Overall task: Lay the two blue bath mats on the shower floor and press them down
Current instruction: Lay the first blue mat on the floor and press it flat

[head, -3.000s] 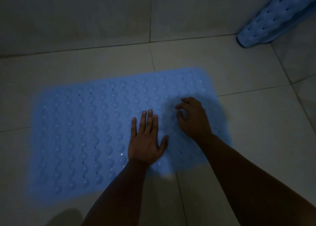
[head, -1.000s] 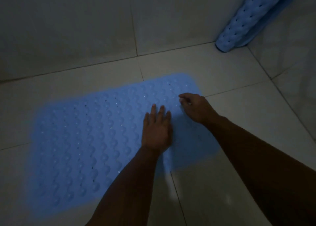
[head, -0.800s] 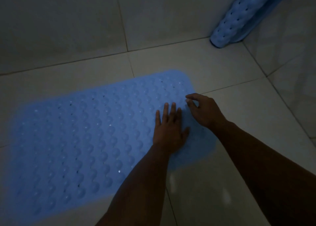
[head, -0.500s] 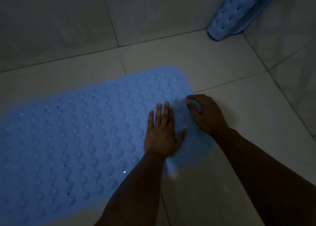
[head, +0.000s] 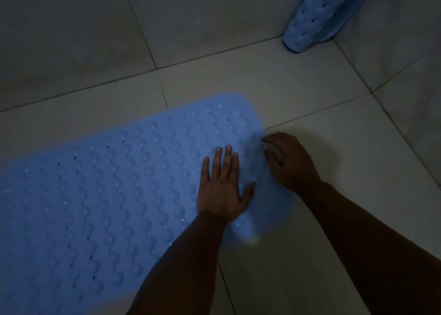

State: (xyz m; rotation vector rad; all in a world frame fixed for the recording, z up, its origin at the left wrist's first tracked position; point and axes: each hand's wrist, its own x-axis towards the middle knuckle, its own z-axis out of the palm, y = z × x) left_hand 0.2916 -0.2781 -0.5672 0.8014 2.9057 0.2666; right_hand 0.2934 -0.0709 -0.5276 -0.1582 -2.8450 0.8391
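A blue bath mat with rows of bumps and small holes lies flat on the pale tiled shower floor. My left hand rests palm-down on the mat near its right end, fingers together and straight. My right hand is at the mat's right edge, fingers curled with their tips on the mat; it holds nothing. A second blue mat, rolled up, leans upright in the far right corner against the wall.
Tiled walls rise behind the mat and on the right, meeting at the corner where the rolled mat stands. Bare floor tiles lie to the right of the flat mat and in front of it. The light is dim.
Both hands have shifted from the mat's middle-right toward its right end. My view has turned, so the mat sits further left and the rolled mat nearer.
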